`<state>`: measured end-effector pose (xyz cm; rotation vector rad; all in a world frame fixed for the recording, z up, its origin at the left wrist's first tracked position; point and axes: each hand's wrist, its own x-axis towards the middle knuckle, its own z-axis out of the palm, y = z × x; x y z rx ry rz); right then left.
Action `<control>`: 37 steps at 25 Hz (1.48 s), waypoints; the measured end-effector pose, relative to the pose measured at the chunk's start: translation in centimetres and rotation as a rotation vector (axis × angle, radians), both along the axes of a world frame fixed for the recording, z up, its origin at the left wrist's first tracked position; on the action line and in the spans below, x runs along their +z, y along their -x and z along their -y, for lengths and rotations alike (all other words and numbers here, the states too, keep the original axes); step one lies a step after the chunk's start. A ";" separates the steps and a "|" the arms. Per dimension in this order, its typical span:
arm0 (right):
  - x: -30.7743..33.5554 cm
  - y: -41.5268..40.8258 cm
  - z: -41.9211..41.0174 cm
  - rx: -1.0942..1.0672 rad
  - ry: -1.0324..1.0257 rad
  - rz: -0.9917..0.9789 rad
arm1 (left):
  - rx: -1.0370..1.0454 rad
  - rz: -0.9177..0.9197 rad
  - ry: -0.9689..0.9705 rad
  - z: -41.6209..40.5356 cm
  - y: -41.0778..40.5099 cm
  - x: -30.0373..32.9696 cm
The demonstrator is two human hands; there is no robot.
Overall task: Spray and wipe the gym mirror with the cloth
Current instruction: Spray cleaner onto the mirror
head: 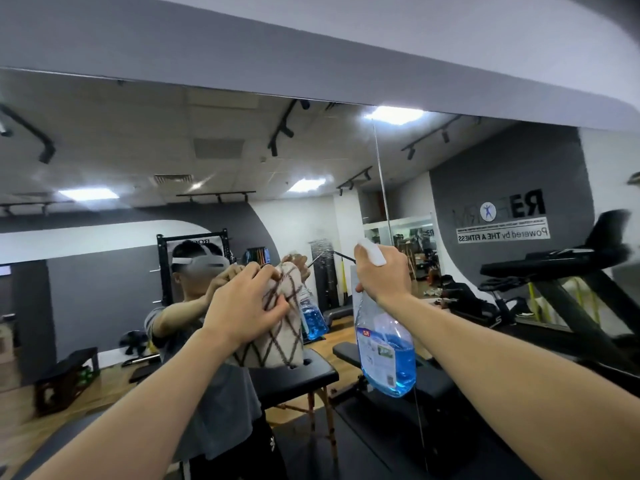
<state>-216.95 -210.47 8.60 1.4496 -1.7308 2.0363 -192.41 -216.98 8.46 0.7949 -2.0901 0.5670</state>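
Observation:
The gym mirror (138, 174) fills the wall ahead and reflects the room and me. My left hand (242, 306) grips a beige cloth with brown criss-cross lines (284, 327) and holds it up against or just before the glass; which, I cannot tell. My right hand (384, 275) grips the neck of a clear spray bottle (388, 355) with blue liquid and a white trigger head, raised at face height. A patch of fine spray droplets (322, 254) shows on the mirror just left of the nozzle.
A black padded bench (298, 375) stands against the mirror below my hands. A treadmill (571, 271) rises at the right. A vertical seam (381, 188) splits the mirror panels. A grey bulkhead (311, 46) runs above the glass.

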 end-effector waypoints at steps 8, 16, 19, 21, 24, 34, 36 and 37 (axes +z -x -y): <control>-2.3 13.2 -0.4 0.250 0.043 0.115 | 0.088 -0.077 -0.029 -0.9 13.3 -1.3; -4.4 29.7 -5.4 0.262 0.034 0.147 | 0.000 -0.012 -0.022 -4.1 33.0 -2.4; -3.8 36.0 -6.7 0.217 0.067 0.162 | -0.014 0.031 0.017 -4.6 39.7 -1.2; -3.1 39.9 -7.3 0.164 0.075 0.119 | -0.021 0.043 0.043 -4.7 43.3 -0.2; -1.3 44.9 -7.2 0.093 0.117 0.077 | -0.037 0.031 0.122 -4.3 47.5 2.4; 5.3 58.3 -5.6 0.113 0.186 0.056 | 0.035 0.048 0.036 -2.9 60.5 12.4; 5.6 60.9 -5.1 0.124 0.176 0.070 | 0.061 0.085 -0.045 -2.8 63.3 13.1; 5.7 62.3 -4.9 0.138 0.173 0.077 | 0.067 0.082 -0.089 -2.7 64.6 13.3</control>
